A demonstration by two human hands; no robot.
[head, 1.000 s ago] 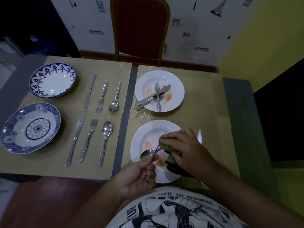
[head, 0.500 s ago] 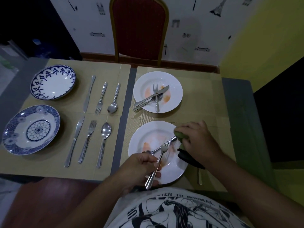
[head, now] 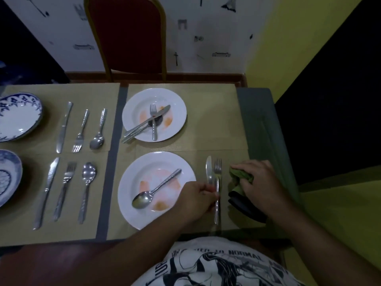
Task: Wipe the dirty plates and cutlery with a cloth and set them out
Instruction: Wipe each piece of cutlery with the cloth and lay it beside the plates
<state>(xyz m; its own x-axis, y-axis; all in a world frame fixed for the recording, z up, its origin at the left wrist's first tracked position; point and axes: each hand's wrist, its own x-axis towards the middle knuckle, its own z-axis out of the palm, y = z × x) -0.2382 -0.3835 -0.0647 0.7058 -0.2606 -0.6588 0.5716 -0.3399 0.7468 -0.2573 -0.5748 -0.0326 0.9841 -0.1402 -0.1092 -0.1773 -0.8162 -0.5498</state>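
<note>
1. Fingers [head: 209,192] of the left hand [head: 195,196] curl round the middle of the fork [head: 217,172] handle and pinch it; the fork lies on the mat [head: 121,232], tines pointing away from the person, just right of the knife [head: 208,170] and parallel to it
2. The right hand [head: 261,182] rests on the mat to the right of the fork, its fingers bunched round the green cloth [head: 241,177]; something dark sits under that wrist, and I cannot tell what it is
3. The near plate [head: 132,215] sits just left of the knife, smeared orange, with the spoon [head: 156,188] lying in it
4. The far plate [head: 175,124] carries orange stains and a crossed pile of cutlery [head: 152,122], so it looks untouched
5. The spoon lies to the left of the left fingers, its long axis on a diagonal: bowl toward the near-left, handle tip toward the far-right, ending close to the left knuckles
6. The left hand is plainly the nearer one; the right hand, with the cloth, is beyond the knife and fork
7. My reading: the fork is being set down, and the spoon is the likely next piece; a short reach left to the handle tip would lift it to the cloth
8. Letting go carelessly could knock the fork or knife out of line
9. On the left mats the blue plates [head: 18,116] and rows of laid cutlery [head: 78,131] look finished
</note>
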